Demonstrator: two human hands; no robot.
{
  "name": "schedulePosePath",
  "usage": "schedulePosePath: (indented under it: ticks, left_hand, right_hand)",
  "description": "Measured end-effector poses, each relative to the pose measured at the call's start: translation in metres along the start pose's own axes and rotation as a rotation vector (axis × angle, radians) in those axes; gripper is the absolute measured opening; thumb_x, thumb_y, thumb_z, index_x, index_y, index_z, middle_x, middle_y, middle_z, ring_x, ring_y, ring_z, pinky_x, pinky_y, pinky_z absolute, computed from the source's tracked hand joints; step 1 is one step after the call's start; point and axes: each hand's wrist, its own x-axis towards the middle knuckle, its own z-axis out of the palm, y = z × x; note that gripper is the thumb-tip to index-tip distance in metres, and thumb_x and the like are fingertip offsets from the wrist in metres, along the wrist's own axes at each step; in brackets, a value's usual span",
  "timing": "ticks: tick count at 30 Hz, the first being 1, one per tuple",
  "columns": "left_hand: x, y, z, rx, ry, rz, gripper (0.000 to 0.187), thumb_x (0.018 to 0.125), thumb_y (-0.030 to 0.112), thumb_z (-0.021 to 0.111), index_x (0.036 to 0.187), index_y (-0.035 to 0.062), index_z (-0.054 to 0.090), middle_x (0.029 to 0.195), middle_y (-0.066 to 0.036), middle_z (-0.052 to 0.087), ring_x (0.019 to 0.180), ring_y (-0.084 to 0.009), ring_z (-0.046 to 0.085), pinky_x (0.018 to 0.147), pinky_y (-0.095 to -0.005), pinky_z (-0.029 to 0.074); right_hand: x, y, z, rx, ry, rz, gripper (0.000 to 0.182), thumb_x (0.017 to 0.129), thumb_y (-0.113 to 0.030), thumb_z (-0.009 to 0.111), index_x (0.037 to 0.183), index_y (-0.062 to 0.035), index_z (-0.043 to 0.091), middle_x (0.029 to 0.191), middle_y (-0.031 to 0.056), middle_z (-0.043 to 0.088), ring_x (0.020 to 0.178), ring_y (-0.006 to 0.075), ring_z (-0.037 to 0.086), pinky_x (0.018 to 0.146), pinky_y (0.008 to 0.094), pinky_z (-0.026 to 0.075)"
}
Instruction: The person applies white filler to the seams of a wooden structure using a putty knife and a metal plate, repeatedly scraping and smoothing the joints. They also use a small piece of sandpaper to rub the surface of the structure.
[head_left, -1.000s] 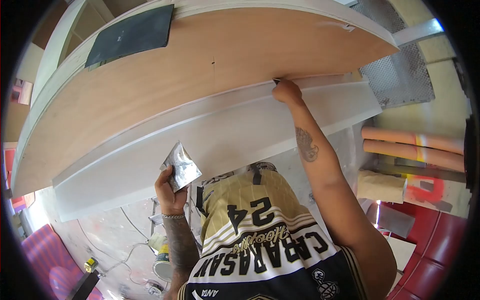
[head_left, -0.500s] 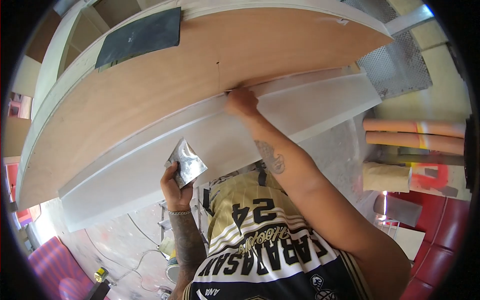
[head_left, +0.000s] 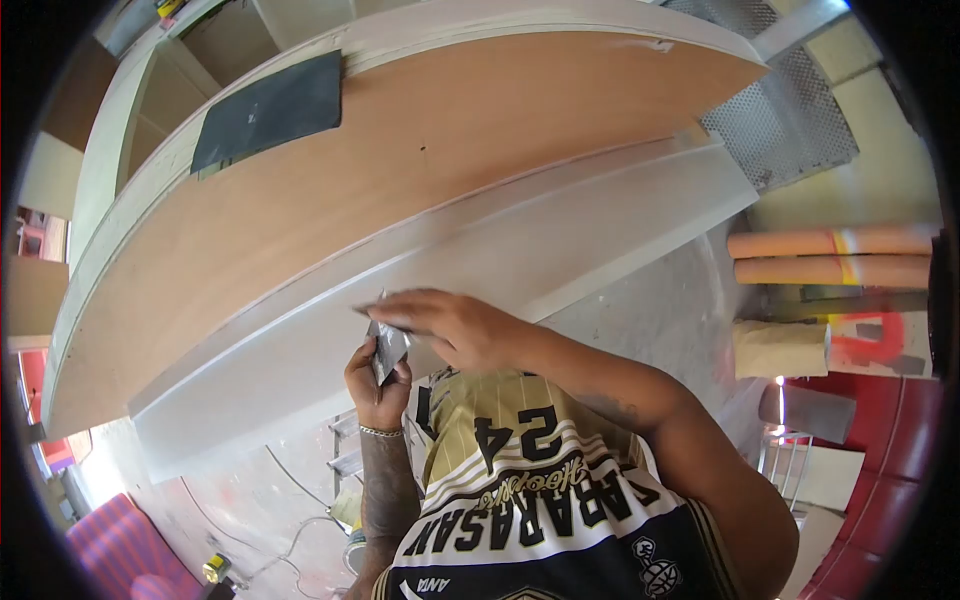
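My left hand [head_left: 375, 385] grips a silver sheet-like piece [head_left: 390, 350], thumb and fingers at its lower edges. Just above that piece is my right hand [head_left: 450, 325], smeared by motion, its fingers pointing left across the top. A thin dark tip shows beyond those fingers; what it belongs to is too blurred to tell. Beyond both hands runs a long whitish ledge [head_left: 480, 240], and behind it a curved brown wooden panel [head_left: 300, 200] with a small dark spot.
A dark flat sheet [head_left: 270, 110] lies over the panel's upper left edge. To the right are orange-brown tubes [head_left: 830, 257] and a perforated metal sheet [head_left: 790, 120]. A ladder [head_left: 345, 450] and cables are below the ledge. Red padded seating [head_left: 890, 460] stands at lower right.
My right hand has moved from the seam between panel and ledge down to the silver piece. The silver piece is now tilted more edge-on. The view has shifted slightly.
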Motion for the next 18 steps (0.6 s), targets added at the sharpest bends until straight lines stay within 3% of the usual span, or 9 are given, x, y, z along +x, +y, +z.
schedulePosePath:
  ticks: [3, 4, 5, 7, 9, 10, 14, 15, 18]
  left_hand:
    - [-0.006, 0.005, 0.007, -0.07, -0.116, 0.015, 0.028, 0.094, 0.016, 0.047, 0.117, 0.0047, 0.059, 0.105, -0.008, 0.067, 0.081, -0.0221, 0.065, 0.05, -0.0299, 0.052]
    - [-0.024, 0.006, 0.047, -0.176, -0.204, -0.025, 0.025, 0.092, 0.015, 0.052, 0.114, 0.0051, 0.06, 0.096, -0.007, 0.069, 0.076, -0.019, 0.066, 0.049, -0.0289, 0.053]
    - [-0.03, 0.012, 0.05, -0.109, -0.274, 0.1, 0.03, 0.092, 0.015, 0.051, 0.119, 0.0036, 0.058, 0.099, -0.009, 0.069, 0.078, -0.0216, 0.068, 0.049, -0.0322, 0.055]
    - [-0.04, 0.027, 0.056, 0.037, -0.292, 0.268, 0.032, 0.092, 0.016, 0.051, 0.121, 0.0019, 0.056, 0.102, -0.011, 0.069, 0.082, -0.0241, 0.07, 0.05, -0.0362, 0.056]
    - [-0.039, 0.039, 0.055, 0.119, -0.067, 0.39, 0.033, 0.092, 0.017, 0.052, 0.12, 0.0012, 0.055, 0.104, -0.012, 0.069, 0.087, -0.026, 0.07, 0.053, -0.039, 0.058]
    - [-0.039, 0.044, 0.05, 0.188, -0.127, 0.37, 0.031, 0.092, 0.018, 0.052, 0.118, 0.0027, 0.056, 0.103, -0.011, 0.069, 0.085, -0.0259, 0.07, 0.056, -0.0384, 0.058]
    - [-0.032, 0.031, 0.043, 0.363, 0.13, 0.396, 0.03, 0.091, 0.018, 0.052, 0.116, 0.0032, 0.056, 0.1, -0.009, 0.067, 0.082, -0.0254, 0.069, 0.057, -0.0375, 0.056]
    - [-0.034, 0.022, 0.047, 0.368, 0.129, 0.383, 0.023, 0.09, 0.017, 0.055, 0.11, 0.0064, 0.06, 0.095, -0.006, 0.069, 0.08, -0.0227, 0.07, 0.057, -0.0357, 0.057]
    - [-0.03, 0.003, 0.033, 0.317, 0.111, 0.283, 0.024, 0.089, 0.016, 0.054, 0.11, 0.0053, 0.061, 0.097, -0.006, 0.069, 0.085, -0.0238, 0.07, 0.067, -0.0387, 0.058]
  right_hand:
    - [-0.043, 0.011, 0.003, -0.18, 0.027, 0.029, 0.062, 0.076, 0.011, 0.052, 0.134, -0.0082, 0.054, 0.129, 0.0165, 0.058, 0.12, 0.0329, 0.054, 0.103, 0.0437, 0.043]
    - [-0.061, 0.028, -0.007, -0.263, -0.09, 0.101, 0.057, 0.076, 0.01, 0.053, 0.13, -0.0068, 0.056, 0.124, 0.015, 0.06, 0.117, 0.0323, 0.056, 0.102, 0.0438, 0.044]
    - [-0.08, 0.049, -0.02, -0.347, -0.206, 0.174, 0.052, 0.077, 0.009, 0.054, 0.127, -0.0055, 0.058, 0.119, 0.0134, 0.062, 0.114, 0.0318, 0.057, 0.1, 0.0438, 0.045]
    - [-0.104, 0.085, -0.053, -0.542, 0.037, 0.206, 0.043, 0.082, 0.004, 0.05, 0.123, -0.004, 0.059, 0.119, 0.0123, 0.062, 0.112, 0.0318, 0.058, 0.097, 0.042, 0.046]
    - [-0.102, 0.112, -0.096, -0.684, 0.192, 0.381, 0.04, 0.085, -0.001, 0.047, 0.124, -0.0048, 0.059, 0.121, 0.0128, 0.061, 0.111, 0.0329, 0.058, 0.096, 0.0423, 0.046]
    - [-0.111, 0.13, -0.109, -0.777, 0.207, 0.477, 0.038, 0.085, -0.002, 0.048, 0.121, -0.0045, 0.06, 0.118, 0.0141, 0.062, 0.109, 0.0335, 0.059, 0.094, 0.0428, 0.047]
    - [-0.112, 0.18, -0.102, -0.91, 0.228, 0.727, 0.034, 0.085, -0.003, 0.049, 0.116, -0.0043, 0.063, 0.108, 0.0158, 0.065, 0.105, 0.0326, 0.061, 0.09, 0.0441, 0.049]
    - [-0.104, 0.178, -0.091, -0.842, 0.213, 0.672, 0.032, 0.084, -0.003, 0.049, 0.113, -0.0046, 0.063, 0.105, 0.0148, 0.066, 0.104, 0.0318, 0.062, 0.089, 0.0446, 0.049]
    - [-0.077, 0.143, -0.04, -0.62, 0.056, 0.421, 0.028, 0.082, -0.004, 0.052, 0.107, -0.0062, 0.063, 0.105, 0.0111, 0.067, 0.103, 0.0307, 0.062, 0.087, 0.0456, 0.049]
